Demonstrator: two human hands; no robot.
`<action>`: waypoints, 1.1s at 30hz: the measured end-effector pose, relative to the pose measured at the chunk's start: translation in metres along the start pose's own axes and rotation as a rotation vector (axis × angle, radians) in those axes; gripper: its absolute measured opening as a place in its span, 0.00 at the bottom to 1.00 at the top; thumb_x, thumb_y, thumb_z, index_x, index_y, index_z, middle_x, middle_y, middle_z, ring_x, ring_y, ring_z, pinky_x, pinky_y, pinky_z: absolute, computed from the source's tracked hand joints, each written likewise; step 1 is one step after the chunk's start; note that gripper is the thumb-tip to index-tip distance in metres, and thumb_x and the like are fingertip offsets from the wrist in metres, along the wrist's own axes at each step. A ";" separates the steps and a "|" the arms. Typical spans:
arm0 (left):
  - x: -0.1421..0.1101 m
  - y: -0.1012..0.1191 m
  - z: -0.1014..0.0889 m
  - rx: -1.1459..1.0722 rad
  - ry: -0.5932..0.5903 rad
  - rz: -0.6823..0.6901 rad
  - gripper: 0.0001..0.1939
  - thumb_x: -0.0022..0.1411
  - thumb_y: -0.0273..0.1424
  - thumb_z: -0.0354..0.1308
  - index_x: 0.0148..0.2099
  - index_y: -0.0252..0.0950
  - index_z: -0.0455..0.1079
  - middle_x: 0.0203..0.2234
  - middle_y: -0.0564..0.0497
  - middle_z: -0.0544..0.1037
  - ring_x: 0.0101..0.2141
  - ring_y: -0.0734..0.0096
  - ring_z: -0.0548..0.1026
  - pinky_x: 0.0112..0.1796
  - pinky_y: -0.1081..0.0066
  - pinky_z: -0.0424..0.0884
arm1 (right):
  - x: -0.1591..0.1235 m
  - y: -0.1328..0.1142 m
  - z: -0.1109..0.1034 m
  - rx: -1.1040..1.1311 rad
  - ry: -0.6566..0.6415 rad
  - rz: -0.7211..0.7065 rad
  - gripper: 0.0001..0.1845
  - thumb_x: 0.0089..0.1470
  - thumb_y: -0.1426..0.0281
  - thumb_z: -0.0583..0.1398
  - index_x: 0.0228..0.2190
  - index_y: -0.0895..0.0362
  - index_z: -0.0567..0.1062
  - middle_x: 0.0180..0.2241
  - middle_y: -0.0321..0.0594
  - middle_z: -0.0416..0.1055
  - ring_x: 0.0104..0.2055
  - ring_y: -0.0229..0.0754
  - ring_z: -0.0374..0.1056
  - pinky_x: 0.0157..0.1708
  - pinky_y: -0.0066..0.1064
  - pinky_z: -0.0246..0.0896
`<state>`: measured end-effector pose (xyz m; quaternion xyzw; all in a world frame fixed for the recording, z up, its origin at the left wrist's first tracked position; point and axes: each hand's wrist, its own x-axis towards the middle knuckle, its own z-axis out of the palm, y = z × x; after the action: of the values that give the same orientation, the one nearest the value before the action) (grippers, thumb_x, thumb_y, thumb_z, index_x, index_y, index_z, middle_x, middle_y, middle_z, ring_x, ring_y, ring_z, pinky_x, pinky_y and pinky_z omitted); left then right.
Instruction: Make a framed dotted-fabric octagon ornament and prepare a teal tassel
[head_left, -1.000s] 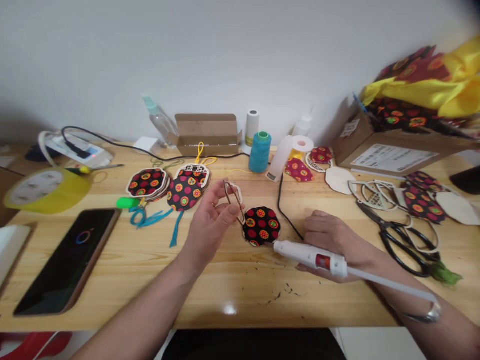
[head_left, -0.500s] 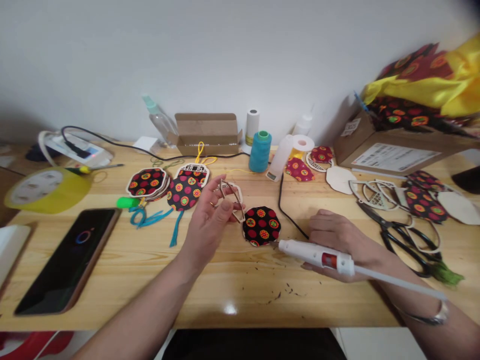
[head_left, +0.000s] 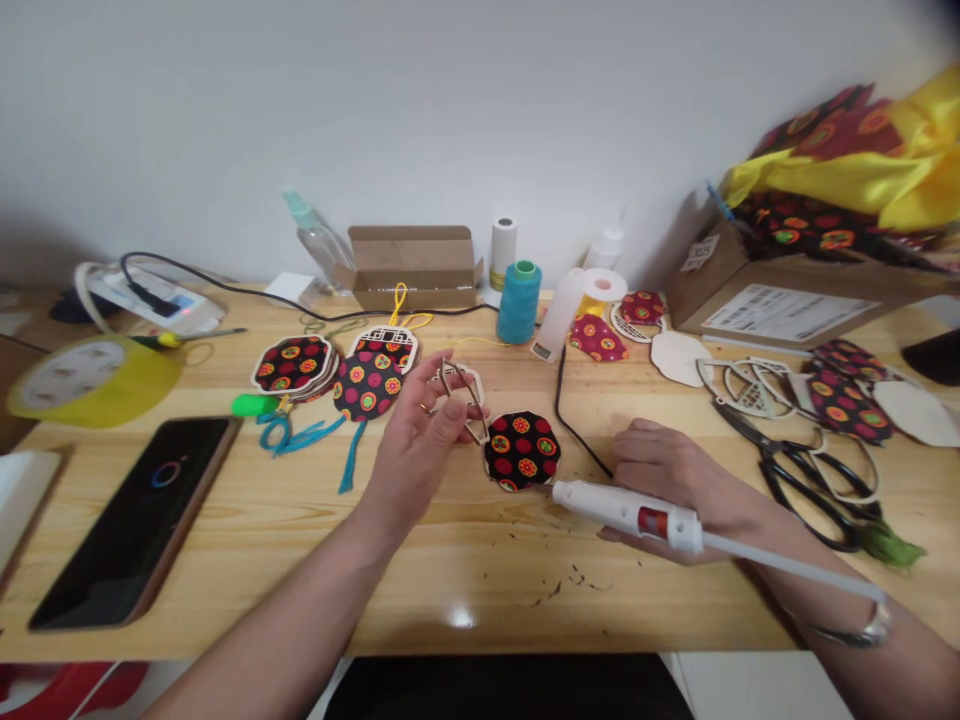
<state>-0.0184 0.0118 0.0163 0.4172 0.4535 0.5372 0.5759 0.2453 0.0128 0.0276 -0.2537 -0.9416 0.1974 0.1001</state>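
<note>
My right hand (head_left: 667, 475) is wrapped round a white hot glue gun (head_left: 637, 513), with a long glue stick poking out of its back end. The gun's nozzle points left, at the lower right edge of a fabric-covered disc (head_left: 523, 451) with bright flowers on black. That disc lies flat on the table. Just left of it my left hand (head_left: 420, 430) pinches a thin wooden frame (head_left: 466, 397) between thumb and fingers, held tilted. Whether the nozzle touches the disc I cannot tell.
Left stand a stack of covered discs (head_left: 294, 367), a phone (head_left: 135, 520) and a yellow tape roll (head_left: 94, 380). Behind are a blue thread spool (head_left: 518, 303) and a small open box (head_left: 416, 267). Scissors (head_left: 802, 480) and a fabric-filled carton (head_left: 795, 295) stand right. The gun's black cord (head_left: 574, 425) runs backward.
The glue gun and my right hand have shifted slightly left along the disc's lower edge. My left hand and the frame look nearly unmoved.
</note>
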 end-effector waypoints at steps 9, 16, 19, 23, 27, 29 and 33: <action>0.000 0.001 0.000 -0.004 0.009 0.008 0.28 0.55 0.42 0.57 0.56 0.44 0.55 0.47 0.45 0.69 0.36 0.66 0.75 0.34 0.67 0.71 | -0.004 0.002 -0.002 -0.007 -0.002 0.016 0.14 0.51 0.63 0.57 0.19 0.57 0.62 0.22 0.35 0.58 0.26 0.37 0.52 0.33 0.32 0.48; 0.000 0.001 0.001 0.020 0.034 0.023 0.27 0.56 0.42 0.56 0.56 0.43 0.57 0.49 0.45 0.67 0.35 0.67 0.74 0.34 0.67 0.71 | -0.007 0.005 -0.006 -0.036 0.011 0.015 0.14 0.51 0.63 0.57 0.20 0.56 0.62 0.22 0.35 0.58 0.26 0.37 0.53 0.32 0.33 0.49; 0.000 0.000 0.000 0.032 0.042 0.033 0.27 0.56 0.42 0.56 0.56 0.43 0.57 0.50 0.44 0.66 0.35 0.68 0.74 0.34 0.66 0.71 | -0.009 0.006 -0.008 -0.059 0.025 0.011 0.13 0.50 0.64 0.58 0.19 0.57 0.63 0.21 0.35 0.59 0.25 0.37 0.53 0.30 0.33 0.49; 0.000 -0.001 -0.001 0.032 0.037 0.044 0.26 0.56 0.42 0.56 0.55 0.44 0.58 0.52 0.45 0.64 0.35 0.68 0.75 0.33 0.67 0.71 | -0.013 0.008 -0.011 -0.077 0.209 -0.002 0.11 0.49 0.67 0.60 0.20 0.56 0.65 0.21 0.37 0.61 0.25 0.38 0.56 0.28 0.32 0.50; 0.000 0.000 -0.001 0.032 0.031 0.039 0.22 0.56 0.41 0.56 0.53 0.44 0.59 0.52 0.46 0.64 0.34 0.69 0.74 0.33 0.68 0.71 | -0.018 0.016 -0.012 -0.368 0.589 0.152 0.05 0.49 0.71 0.60 0.28 0.57 0.68 0.30 0.45 0.69 0.34 0.45 0.64 0.33 0.36 0.54; -0.001 0.000 -0.001 0.025 0.033 0.017 0.21 0.56 0.40 0.56 0.52 0.43 0.60 0.50 0.47 0.65 0.33 0.70 0.74 0.32 0.69 0.71 | -0.020 0.021 -0.014 -0.569 0.584 0.298 0.02 0.52 0.73 0.56 0.30 0.58 0.68 0.33 0.49 0.70 0.38 0.51 0.64 0.35 0.39 0.53; -0.001 0.000 0.000 0.011 0.034 -0.020 0.22 0.57 0.41 0.55 0.53 0.43 0.58 0.44 0.48 0.68 0.30 0.72 0.74 0.27 0.71 0.70 | -0.022 0.030 -0.017 -0.741 0.273 0.520 0.06 0.52 0.73 0.53 0.31 0.60 0.70 0.30 0.51 0.69 0.35 0.53 0.62 0.33 0.41 0.51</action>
<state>-0.0190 0.0105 0.0167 0.4065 0.4706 0.5359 0.5711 0.2825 0.0310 0.0285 -0.5234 -0.8321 -0.1686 0.0727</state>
